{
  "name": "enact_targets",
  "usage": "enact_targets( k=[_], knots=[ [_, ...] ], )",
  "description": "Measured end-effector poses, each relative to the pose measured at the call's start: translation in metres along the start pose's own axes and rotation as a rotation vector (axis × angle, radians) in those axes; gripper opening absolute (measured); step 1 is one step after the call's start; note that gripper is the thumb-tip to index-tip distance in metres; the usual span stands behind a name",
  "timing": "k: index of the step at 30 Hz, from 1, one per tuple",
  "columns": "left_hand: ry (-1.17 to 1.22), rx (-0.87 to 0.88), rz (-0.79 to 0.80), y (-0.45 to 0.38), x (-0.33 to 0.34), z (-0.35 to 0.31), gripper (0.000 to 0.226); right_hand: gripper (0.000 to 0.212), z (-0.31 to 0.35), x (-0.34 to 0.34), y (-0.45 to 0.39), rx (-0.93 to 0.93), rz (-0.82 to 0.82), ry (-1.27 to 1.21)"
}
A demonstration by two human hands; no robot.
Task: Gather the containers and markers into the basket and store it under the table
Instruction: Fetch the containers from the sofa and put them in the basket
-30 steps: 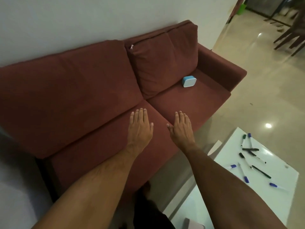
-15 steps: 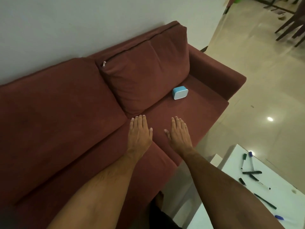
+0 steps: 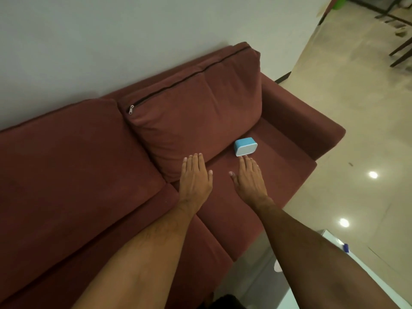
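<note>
Work looks barely begun: both hands, left point(image 3: 195, 175) and right point(image 3: 248, 177), reach flat and empty over the sofa point(image 3: 89, 163), right fingertips just short of the blue container point(image 3: 245, 146). No basket shows; one marker point(image 3: 346, 248) lies on the table point(image 3: 367, 270).

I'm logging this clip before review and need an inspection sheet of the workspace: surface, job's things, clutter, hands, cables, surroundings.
Surface: red sofa against a wall; white table corner at lower right.
Job's things: blue container on the right seat cushion; one blue marker tip on the table; basket not seen.
Clutter: nothing seen.
Hands: left hand and right hand open, flat, over the seat; right fingertips close to the container, contact unclear.
Cables: nothing seen.
Surroundings: glossy floor, chair legs far right.
</note>
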State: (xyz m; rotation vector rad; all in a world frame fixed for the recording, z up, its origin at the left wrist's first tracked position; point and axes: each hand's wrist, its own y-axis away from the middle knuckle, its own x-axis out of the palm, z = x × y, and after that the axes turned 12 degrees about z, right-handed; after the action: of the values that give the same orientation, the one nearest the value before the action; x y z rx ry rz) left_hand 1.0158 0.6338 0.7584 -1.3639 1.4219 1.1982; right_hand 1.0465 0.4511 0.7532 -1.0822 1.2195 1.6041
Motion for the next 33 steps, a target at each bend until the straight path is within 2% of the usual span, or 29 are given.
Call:
enact_targets(
  k=[7, 15, 23, 28, 33],
  knots=[
    [-0.013, 0.006, 0.027, -0.045, 0.017, -0.019, 0.063, 0.070, -0.025, -0.004, -0.052, -0.012, -0.006, -0.020],
    [-0.021, -0.090, 0.095, -0.159, 0.070, -0.074, 0.063, 0.069, -0.097, 0.002, -0.173, -0.111, 0.050, -0.021],
    [0.018, -0.154, 0.200, -0.267, 0.127, -0.138, 0.063, 0.077, -0.185, 0.021, -0.278, -0.104, 0.206, -0.006],
    [0.025, -0.169, 0.280, -0.317, 0.158, -0.152, 0.062, 0.087, -0.216, 0.040, -0.329, -0.118, 0.315, 0.023],
    [0.025, -0.178, 0.325, -0.346, 0.189, -0.150, 0.062, 0.092, -0.228, 0.067, -0.369, -0.144, 0.358, 0.024]
  ],
)
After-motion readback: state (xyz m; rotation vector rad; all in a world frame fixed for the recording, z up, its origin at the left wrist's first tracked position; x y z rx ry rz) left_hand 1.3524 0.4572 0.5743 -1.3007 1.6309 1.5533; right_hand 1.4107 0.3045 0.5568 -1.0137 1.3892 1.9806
